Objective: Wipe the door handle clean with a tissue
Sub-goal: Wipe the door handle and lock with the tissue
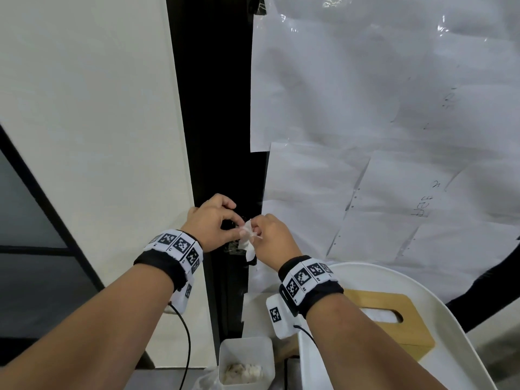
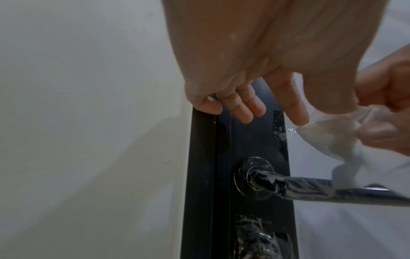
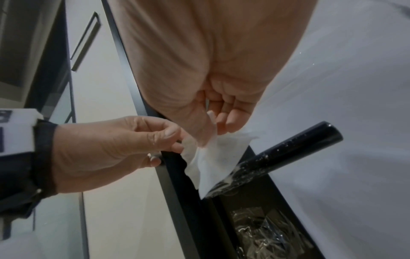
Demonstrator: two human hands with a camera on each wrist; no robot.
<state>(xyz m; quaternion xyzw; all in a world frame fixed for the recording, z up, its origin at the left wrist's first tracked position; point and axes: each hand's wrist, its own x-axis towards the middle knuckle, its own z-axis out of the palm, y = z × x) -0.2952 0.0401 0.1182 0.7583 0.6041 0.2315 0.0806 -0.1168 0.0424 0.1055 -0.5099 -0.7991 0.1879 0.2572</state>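
From the head view, the left hand (image 1: 215,222) and the right hand (image 1: 274,239) meet in front of the black door frame (image 1: 216,108), both pinching a small white tissue (image 1: 247,235) between thumb and fingertips. The tissue hangs down from the pinch, its lower end just above the door handle (image 1: 235,250), which is mostly hidden behind the hands here. White paper sheets (image 1: 380,108) cover the door to the right. Below, a white tray (image 1: 461,333) carries a wooden tissue box (image 1: 394,319), and a small white bin (image 1: 246,358) with crumpled tissues inside stands to its left.

In the left wrist view, the left hand (image 2: 244,70) has its index finger and thumb closed on the upper edge of the tissue (image 2: 332,138), while the other fingers (image 2: 241,106) curl loosely near the frame edge. The right hand (image 2: 386,112) grips the tissue from the right. The dark door handle (image 2: 310,189) juts out from its round rose, smeared with whitish residue, and the tissue's lower tip touches its top.

In the right wrist view, the right hand (image 3: 210,78) pinches the tissue (image 3: 213,161) at the top, the left hand (image 3: 111,150) pinches its left edge, and the sheet drapes down onto the base of the handle (image 3: 277,157), which is speckled with white flecks
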